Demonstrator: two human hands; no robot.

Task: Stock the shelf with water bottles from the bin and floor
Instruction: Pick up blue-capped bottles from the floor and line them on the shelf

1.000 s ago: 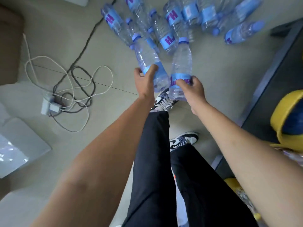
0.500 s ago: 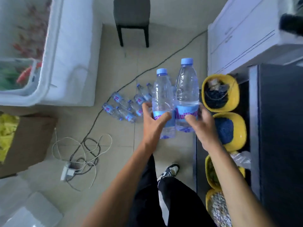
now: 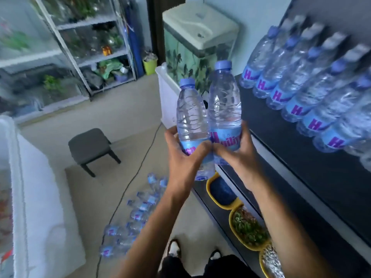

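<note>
My left hand (image 3: 183, 155) grips a clear water bottle (image 3: 191, 115) with a blue cap and blue label, held upright. Beside it, my right hand (image 3: 233, 151) grips a second, slightly taller bottle (image 3: 223, 103); the two bottles touch side by side in front of me. To the right, a dark shelf (image 3: 285, 157) carries a row of several matching bottles (image 3: 301, 95). More bottles (image 3: 136, 219) lie on their sides on the floor below my left arm.
Yellow bowls (image 3: 248, 227) of gravel and pellets sit on the shelf's lower level. A grey stool (image 3: 90, 147), a fish tank (image 3: 197, 49) on a white cabinet, a metal rack (image 3: 94, 43) and a white bin (image 3: 18, 187) at left surround the floor space; a black cable (image 3: 124, 193) crosses it.
I have stood up from the floor with both bottles, lifting them from the pile to chest height and turning them upright. The view has swung up to the stocked shelf.
</note>
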